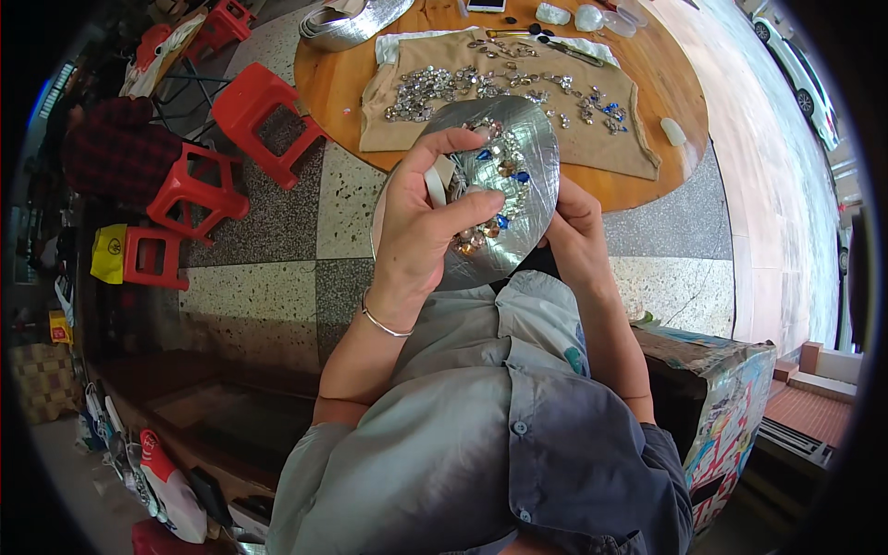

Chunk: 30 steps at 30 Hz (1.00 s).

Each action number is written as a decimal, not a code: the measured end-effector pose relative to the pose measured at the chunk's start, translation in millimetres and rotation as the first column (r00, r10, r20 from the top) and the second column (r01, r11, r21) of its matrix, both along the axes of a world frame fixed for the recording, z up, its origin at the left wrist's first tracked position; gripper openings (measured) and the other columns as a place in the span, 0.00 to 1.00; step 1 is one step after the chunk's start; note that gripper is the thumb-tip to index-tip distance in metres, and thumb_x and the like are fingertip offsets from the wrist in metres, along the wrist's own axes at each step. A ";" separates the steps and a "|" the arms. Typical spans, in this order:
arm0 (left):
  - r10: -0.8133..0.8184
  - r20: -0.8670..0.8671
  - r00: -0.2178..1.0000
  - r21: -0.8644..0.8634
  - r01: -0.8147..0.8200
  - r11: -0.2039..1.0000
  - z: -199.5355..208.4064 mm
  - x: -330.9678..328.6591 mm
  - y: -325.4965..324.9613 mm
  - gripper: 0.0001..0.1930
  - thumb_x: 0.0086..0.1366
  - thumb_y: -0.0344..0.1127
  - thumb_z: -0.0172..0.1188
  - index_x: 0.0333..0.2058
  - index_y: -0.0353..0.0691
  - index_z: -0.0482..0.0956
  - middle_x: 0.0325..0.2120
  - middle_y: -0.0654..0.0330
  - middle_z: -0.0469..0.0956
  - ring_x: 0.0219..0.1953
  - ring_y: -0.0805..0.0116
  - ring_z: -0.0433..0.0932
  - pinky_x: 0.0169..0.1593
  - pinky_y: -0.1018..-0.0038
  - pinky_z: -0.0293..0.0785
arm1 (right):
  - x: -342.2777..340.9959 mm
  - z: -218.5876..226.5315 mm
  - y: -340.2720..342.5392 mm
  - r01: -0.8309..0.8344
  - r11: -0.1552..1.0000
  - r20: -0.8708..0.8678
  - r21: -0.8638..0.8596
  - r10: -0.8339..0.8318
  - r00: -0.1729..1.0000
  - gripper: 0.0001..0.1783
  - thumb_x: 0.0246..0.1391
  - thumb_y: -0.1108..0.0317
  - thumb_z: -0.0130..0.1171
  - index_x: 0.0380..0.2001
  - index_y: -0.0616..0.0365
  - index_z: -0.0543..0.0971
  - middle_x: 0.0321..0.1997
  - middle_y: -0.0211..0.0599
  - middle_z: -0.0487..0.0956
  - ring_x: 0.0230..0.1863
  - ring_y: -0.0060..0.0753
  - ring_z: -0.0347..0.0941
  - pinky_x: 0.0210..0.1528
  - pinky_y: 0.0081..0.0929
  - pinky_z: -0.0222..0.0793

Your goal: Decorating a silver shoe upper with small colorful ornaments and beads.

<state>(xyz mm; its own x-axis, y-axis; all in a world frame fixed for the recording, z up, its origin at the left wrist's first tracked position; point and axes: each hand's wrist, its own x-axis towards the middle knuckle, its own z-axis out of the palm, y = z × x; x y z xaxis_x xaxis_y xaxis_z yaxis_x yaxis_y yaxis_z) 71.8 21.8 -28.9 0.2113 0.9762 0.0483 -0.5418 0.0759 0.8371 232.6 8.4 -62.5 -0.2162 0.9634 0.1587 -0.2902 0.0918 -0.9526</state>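
The person's left hand point(416, 208) is gripping a rounded, shiny silver sheet point(536, 148) in front of the torso, just off the near edge of a round, varnished wooden counter point(638, 200). Its index finger and thumb are reaching over the sheet's face, and the thumb tip is pressing near a cluster of clear, amber and blue faceted gems point(509, 162). A short white strip point(437, 182) is showing between that thumb and index finger. The right hand point(580, 227) is curling at the sheet's right edge; its fingertips are partly hidden, so whether they are pinching anything cannot be told. A thin silver-coloured bangle point(384, 326) is circling the left wrist.

Beyond the sheet, a tan fabric piece point(606, 153) is lying on the counter, carrying a broad scatter of clear, glittering stones point(425, 92), with a few small blue stones point(614, 116) lying toward its right side. A small white rounded block point(672, 132) is resting on the wood to the right of the fabric, and a coiled silver band point(356, 26) is sitting at the far left. Red plastic stools point(242, 104) are standing on the tiled floor point(250, 296) to the left.
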 end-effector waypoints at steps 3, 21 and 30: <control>-0.010 0.016 1.000 -0.026 0.010 1.000 2.1 -2.6 -1.2 0.23 0.44 0.17 0.60 0.42 0.35 0.68 0.36 0.59 0.73 0.36 0.76 0.74 0.38 0.81 0.73 | -6.0 0.2 -1.2 0.029 0.999 -0.043 0.023 -0.028 0.999 0.10 0.56 0.76 0.46 0.41 0.63 0.73 0.35 0.22 0.75 0.33 0.08 0.66 0.31 0.09 0.61; -0.139 0.006 0.990 -0.113 0.139 0.984 -6.3 -13.0 3.6 0.21 0.44 0.17 0.58 0.41 0.36 0.70 0.35 0.59 0.74 0.34 0.76 0.75 0.36 0.81 0.73 | -9.9 -24.1 -4.0 0.089 0.996 -0.012 -0.028 -0.089 0.996 0.08 0.54 0.77 0.47 0.36 0.61 0.75 0.27 0.22 0.75 0.25 0.07 0.63 0.25 0.08 0.59; -0.146 0.055 0.988 -0.135 0.153 0.979 -12.4 -12.1 5.9 0.20 0.44 0.18 0.58 0.40 0.36 0.71 0.34 0.59 0.74 0.34 0.75 0.75 0.37 0.80 0.73 | -8.0 -31.8 -3.7 0.052 0.997 -0.047 -0.062 -0.055 0.997 0.07 0.55 0.75 0.47 0.32 0.60 0.75 0.22 0.23 0.74 0.20 0.09 0.63 0.21 0.10 0.61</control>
<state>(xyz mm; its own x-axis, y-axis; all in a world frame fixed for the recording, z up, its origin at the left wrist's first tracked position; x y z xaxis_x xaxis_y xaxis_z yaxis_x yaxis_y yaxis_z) 59.7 27.7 -41.3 0.3562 0.9316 -0.0726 -0.5522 0.2725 0.7879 224.6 4.6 -94.3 -0.1575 0.9816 0.1082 -0.3329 0.0504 -0.9416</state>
